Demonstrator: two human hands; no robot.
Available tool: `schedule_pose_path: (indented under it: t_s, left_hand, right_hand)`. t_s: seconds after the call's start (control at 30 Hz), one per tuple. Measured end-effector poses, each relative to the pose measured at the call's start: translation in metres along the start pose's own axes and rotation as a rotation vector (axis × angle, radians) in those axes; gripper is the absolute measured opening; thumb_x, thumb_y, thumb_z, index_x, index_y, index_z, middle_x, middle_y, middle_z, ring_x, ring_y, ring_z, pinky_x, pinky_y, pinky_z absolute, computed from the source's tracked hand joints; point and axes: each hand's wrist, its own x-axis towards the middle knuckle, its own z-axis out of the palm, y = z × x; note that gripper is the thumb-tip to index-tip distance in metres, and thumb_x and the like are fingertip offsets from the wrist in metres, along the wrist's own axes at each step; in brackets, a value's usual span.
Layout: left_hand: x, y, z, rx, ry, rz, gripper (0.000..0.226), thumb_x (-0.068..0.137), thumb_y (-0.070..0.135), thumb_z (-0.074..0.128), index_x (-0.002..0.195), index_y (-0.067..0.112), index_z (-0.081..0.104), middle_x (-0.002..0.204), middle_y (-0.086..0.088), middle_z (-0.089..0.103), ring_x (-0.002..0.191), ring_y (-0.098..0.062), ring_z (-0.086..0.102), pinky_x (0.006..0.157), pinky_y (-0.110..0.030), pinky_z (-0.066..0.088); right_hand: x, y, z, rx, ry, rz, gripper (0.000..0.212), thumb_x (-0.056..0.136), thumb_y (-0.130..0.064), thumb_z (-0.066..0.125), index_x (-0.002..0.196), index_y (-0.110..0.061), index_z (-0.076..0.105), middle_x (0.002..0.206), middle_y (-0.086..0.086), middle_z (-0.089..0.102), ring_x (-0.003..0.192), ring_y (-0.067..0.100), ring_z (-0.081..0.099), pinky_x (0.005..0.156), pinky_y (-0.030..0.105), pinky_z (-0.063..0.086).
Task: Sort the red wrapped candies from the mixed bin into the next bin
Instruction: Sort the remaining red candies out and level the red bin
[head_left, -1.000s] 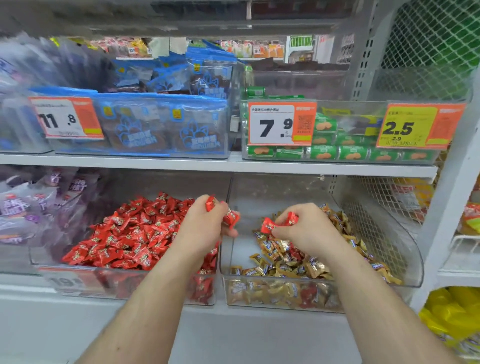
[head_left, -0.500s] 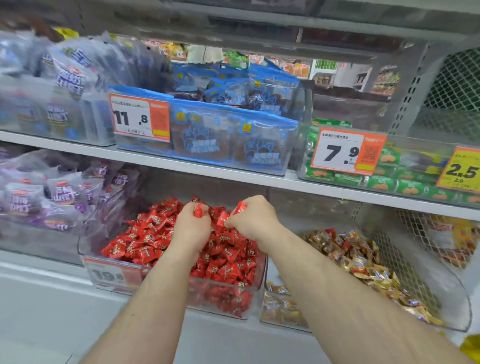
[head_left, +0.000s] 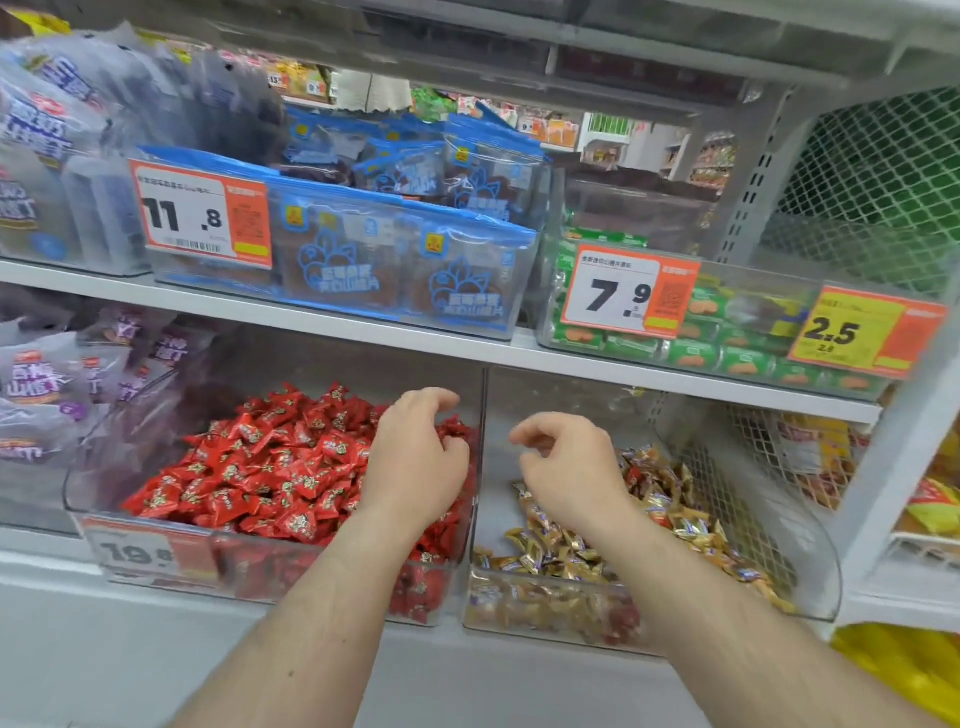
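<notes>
glossy red candy wrappers (head_left: 270, 467), clear plastic bin (head_left: 810, 561)

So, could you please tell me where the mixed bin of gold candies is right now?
In the head view, the mixed bin sits on the lower shelf, right of centre, directly beside the red candy bin and below the green biscuit packs.

The candy bin (head_left: 93, 499) is sitting left of the mixed bin (head_left: 810, 540) (walls touching), both lying under the biscuit shelf (head_left: 363, 332).

The lower shelf (head_left: 519, 670) bears the red-candy bin (head_left: 275, 577) beside the mixed bin (head_left: 810, 561).
</notes>
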Motion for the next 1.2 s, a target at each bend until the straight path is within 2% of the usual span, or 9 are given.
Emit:
schedule_pose_path:
  t_s: [0.17, 0.33, 0.4, 0.5, 0.67, 0.77, 1.0, 1.1, 1.2]
  left_hand:
    - [-0.022, 0.053, 0.042, -0.144, -0.221, 0.121, 0.036, 0.085, -0.001, 0.050, 0.114, 0.018, 0.060, 0.103, 0.010, 0.056, 0.099, -0.009, 0.055, 0.090, -0.024, 0.044]
    - [-0.023, 0.052, 0.090, -0.036, -0.527, -0.130, 0.033, 0.088, 0.007, 0.050, 0.115, 0.024, 0.056, 0.111, 0.007, 0.059, 0.100, -0.014, 0.057, 0.087, -0.027, 0.047]
    - [-0.017, 0.043, 0.103, 0.007, -0.563, -0.242, 0.036, 0.088, 0.009, 0.051, 0.123, 0.021, 0.053, 0.114, 0.004, 0.060, 0.095, -0.016, 0.059, 0.080, -0.027, 0.048]
    - [-0.010, 0.034, 0.115, 0.052, -0.596, -0.354, 0.050, 0.085, 0.009, 0.051, 0.134, 0.016, 0.045, 0.125, -0.007, 0.055, 0.097, -0.027, 0.064, 0.076, -0.032, 0.052]
    - [0.003, 0.024, 0.127, 0.057, -0.512, -0.498, 0.052, 0.087, 0.009, 0.047, 0.139, 0.010, 0.039, 0.138, -0.015, 0.044, 0.120, -0.033, 0.052, 0.099, -0.040, 0.047]
    - [0.007, 0.019, 0.132, 0.021, -0.467, -0.549, 0.051, 0.088, 0.011, 0.047, 0.138, 0.010, 0.040, 0.139, -0.016, 0.043, 0.120, -0.034, 0.051, 0.099, -0.045, 0.048]
    - [0.006, 0.010, 0.132, 0.021, -0.477, -0.570, 0.047, 0.083, 0.008, 0.048, 0.130, 0.013, 0.043, 0.133, -0.014, 0.046, 0.118, -0.034, 0.052, 0.097, -0.047, 0.048]
    - [0.004, 0.014, 0.131, 0.003, -0.474, -0.565, 0.050, 0.078, 0.009, 0.051, 0.128, 0.015, 0.046, 0.133, -0.013, 0.047, 0.116, -0.034, 0.054, 0.096, -0.046, 0.049]
    - [0.003, 0.018, 0.127, -0.022, -0.464, -0.534, 0.049, 0.079, 0.009, 0.048, 0.127, 0.015, 0.047, 0.131, -0.012, 0.050, 0.113, -0.034, 0.056, 0.095, -0.046, 0.050]
  right_hand:
    - [0.000, 0.069, -0.054, -0.047, 0.116, 0.252, 0.028, 0.084, -0.003, 0.054, 0.082, -0.024, 0.072, 0.093, -0.004, 0.072, 0.066, 0.011, 0.061, 0.061, 0.024, 0.048]
    - [0.020, 0.107, -0.077, -0.135, 0.048, 0.324, 0.034, 0.088, 0.000, 0.046, 0.080, -0.023, 0.070, 0.100, 0.002, 0.070, 0.065, 0.014, 0.057, 0.051, 0.021, 0.041]
    - [0.031, 0.114, -0.077, -0.207, -0.070, 0.302, 0.037, 0.087, 0.002, 0.043, 0.093, -0.021, 0.072, 0.109, 0.003, 0.068, 0.078, 0.016, 0.060, 0.062, 0.023, 0.047]
    - [0.054, 0.115, -0.067, -0.359, -0.291, 0.178, 0.049, 0.086, 0.004, 0.041, 0.118, -0.021, 0.068, 0.127, 0.000, 0.064, 0.109, 0.019, 0.060, 0.091, 0.028, 0.051]
    - [0.097, 0.097, -0.008, -0.541, -0.631, -0.089, 0.032, 0.089, -0.007, 0.048, 0.108, -0.026, 0.065, 0.114, 0.001, 0.066, 0.097, 0.023, 0.060, 0.069, 0.024, 0.045]
    - [0.112, 0.093, 0.024, -0.634, -0.752, -0.129, 0.015, 0.090, -0.022, 0.055, 0.102, -0.031, 0.058, 0.110, 0.005, 0.066, 0.097, 0.027, 0.062, 0.078, 0.032, 0.050]
    - [0.116, 0.090, 0.032, -0.834, -1.123, 0.148, 0.034, 0.102, -0.022, 0.047, 0.132, -0.008, 0.050, 0.130, 0.010, 0.048, 0.104, 0.022, 0.048, 0.095, 0.037, 0.044]
    - [0.101, 0.098, 0.031, -0.802, -1.239, 0.284, 0.060, 0.100, -0.037, 0.051, 0.149, -0.007, 0.034, 0.154, 0.009, 0.033, 0.135, 0.024, 0.037, 0.112, 0.039, 0.029]
    - [0.086, 0.103, 0.022, -0.710, -1.299, 0.326, 0.069, 0.090, -0.044, 0.063, 0.148, -0.013, 0.042, 0.156, 0.005, 0.036, 0.145, 0.024, 0.029, 0.115, 0.036, 0.026]
